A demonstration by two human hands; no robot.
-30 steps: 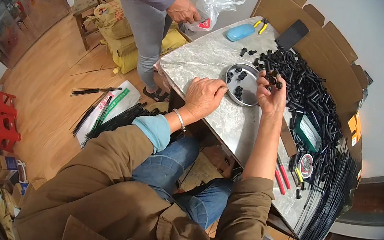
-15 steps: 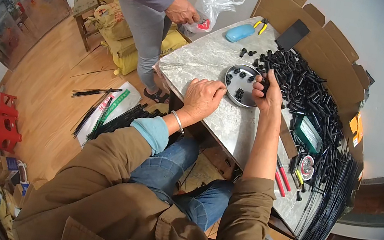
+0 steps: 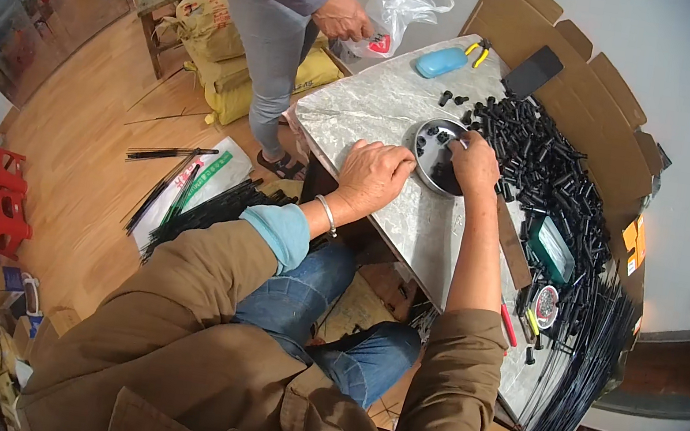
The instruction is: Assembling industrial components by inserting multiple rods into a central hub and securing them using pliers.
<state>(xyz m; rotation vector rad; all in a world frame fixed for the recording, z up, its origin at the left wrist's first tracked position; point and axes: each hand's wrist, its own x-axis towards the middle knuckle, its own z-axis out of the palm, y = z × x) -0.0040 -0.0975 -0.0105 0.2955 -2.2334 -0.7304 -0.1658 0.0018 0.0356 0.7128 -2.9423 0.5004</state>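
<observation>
A round grey metal bowl (image 3: 421, 166) stands on the table with several small black parts (image 3: 443, 138) inside. Beside its left rim is my left hand (image 3: 373, 177), fingers curled, with the thumb and forefinger closed at the rim. My right hand (image 3: 475, 165) reaches over the bowl's right side, knuckles up and fingers bent down into it. Its fingertips are partly hidden, and what they pinch cannot be made out. A large heap of black tubular plastic pieces (image 3: 539, 169) lies just right of the bowl.
Cardboard (image 3: 597, 84) walls the table's far side. Near it lie a blue case (image 3: 441, 62), yellow-handled pliers (image 3: 477, 52) and a dark phone-like slab (image 3: 533, 71). Long black rods (image 3: 575, 375) overhang the right edge. Across the table, another person's hand (image 3: 343, 16) holds a plastic bag (image 3: 399, 5).
My right hand has turned over and lowered from beside the bowl into it; the dark piece seen in its fist is now hidden. The left hand stays at the rim. The view has shifted slightly.
</observation>
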